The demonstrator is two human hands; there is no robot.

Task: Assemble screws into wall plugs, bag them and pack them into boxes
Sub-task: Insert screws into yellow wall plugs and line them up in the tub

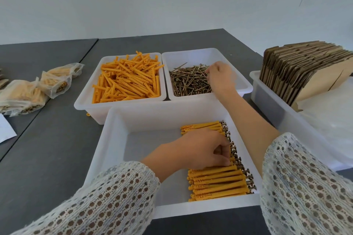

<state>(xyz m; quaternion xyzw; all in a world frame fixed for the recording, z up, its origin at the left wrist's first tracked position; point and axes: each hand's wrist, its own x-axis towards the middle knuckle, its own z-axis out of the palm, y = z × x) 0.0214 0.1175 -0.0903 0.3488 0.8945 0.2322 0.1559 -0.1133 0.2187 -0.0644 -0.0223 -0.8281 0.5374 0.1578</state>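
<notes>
A near white tray [118, 139] holds a row of orange wall plugs with screws in them [215, 183] along its right side. My left hand [200, 150] rests on the middle of that row, fingers curled onto an assembled plug. Behind it, a tray [84, 101] is full of loose orange wall plugs [128, 80]. To its right, a tray [246, 87] holds a heap of brass screws [189, 82]. My right hand [219, 76] reaches into this heap, fingertips pinched among the screws; what it holds is hidden.
Several filled clear bags [38, 89] lie on the dark table [47, 149] at the left. At the right, a white bin [277, 112] holds a stack of flat cardboard boxes [305, 66] and clear plastic bags [332, 124]. A white wall rises behind.
</notes>
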